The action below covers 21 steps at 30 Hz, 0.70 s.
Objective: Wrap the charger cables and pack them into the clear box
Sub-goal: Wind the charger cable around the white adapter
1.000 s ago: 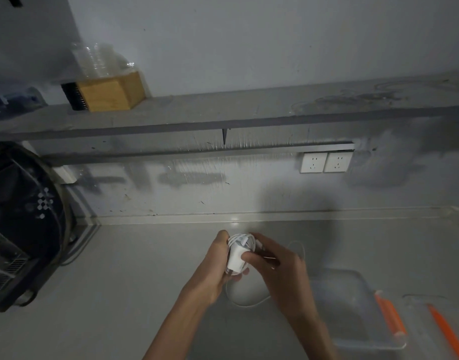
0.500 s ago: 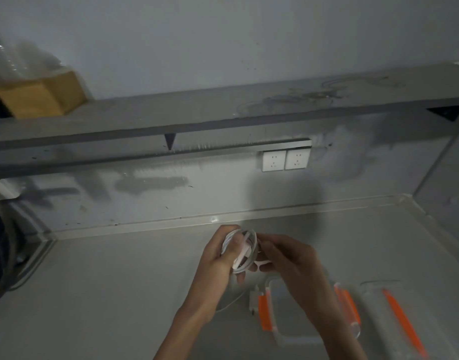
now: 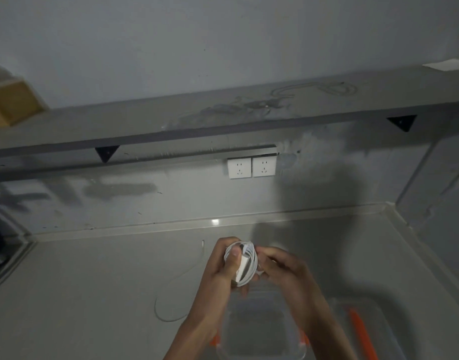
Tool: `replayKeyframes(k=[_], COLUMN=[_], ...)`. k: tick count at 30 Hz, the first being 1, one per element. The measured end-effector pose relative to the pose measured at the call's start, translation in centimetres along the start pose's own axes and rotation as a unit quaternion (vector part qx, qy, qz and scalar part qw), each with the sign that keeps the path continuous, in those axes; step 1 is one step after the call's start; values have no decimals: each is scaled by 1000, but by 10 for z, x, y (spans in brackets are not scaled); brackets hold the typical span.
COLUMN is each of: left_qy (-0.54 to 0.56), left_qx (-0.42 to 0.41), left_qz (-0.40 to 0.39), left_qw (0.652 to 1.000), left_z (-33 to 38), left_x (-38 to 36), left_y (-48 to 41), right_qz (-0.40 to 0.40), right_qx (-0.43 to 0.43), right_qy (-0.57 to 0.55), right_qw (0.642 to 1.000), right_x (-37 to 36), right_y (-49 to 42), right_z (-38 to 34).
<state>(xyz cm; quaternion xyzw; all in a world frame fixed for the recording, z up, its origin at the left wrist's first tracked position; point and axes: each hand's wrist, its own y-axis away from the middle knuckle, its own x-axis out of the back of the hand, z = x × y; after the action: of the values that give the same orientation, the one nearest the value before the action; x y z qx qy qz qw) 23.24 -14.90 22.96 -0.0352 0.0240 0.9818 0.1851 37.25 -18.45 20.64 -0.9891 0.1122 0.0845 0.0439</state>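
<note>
One white charger (image 3: 242, 268) is being gripped in the left hand (image 3: 221, 274); its coiled cable (image 3: 253, 258) is being pinched by the right hand (image 3: 284, 270) at 3 o'clock.

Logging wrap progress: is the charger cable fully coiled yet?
Partly: most wound round the charger, a loose tail trails on the counter.

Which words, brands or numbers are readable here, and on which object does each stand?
No text is readable in this picture.
White charger: no print shows.
Wall sockets: pin holes only.
Clear box: no label shows.
White sheet on the shelf: too blurred to tell.
</note>
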Motion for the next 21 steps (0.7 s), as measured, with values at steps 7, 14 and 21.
replayKeyframes(k=[7, 14, 21], left_qy=[-16, -109, -142], left_qx=[16, -29, -67], left_qz=[-9, -14, -32], left_qw=[1000, 994, 987], left_z=[-8, -4, 6], left_x=[-42, -43, -5], left_y=[-14, -24, -21], right_qz=[-13, -59, -88], right_qx=[-53, -161, -171], right_qy=[-37, -65, -92], right_qw=[998, 983, 977], right_x=[46, 54, 21], right_y=[-10, -22, -25], right_z=[0, -19, -17])
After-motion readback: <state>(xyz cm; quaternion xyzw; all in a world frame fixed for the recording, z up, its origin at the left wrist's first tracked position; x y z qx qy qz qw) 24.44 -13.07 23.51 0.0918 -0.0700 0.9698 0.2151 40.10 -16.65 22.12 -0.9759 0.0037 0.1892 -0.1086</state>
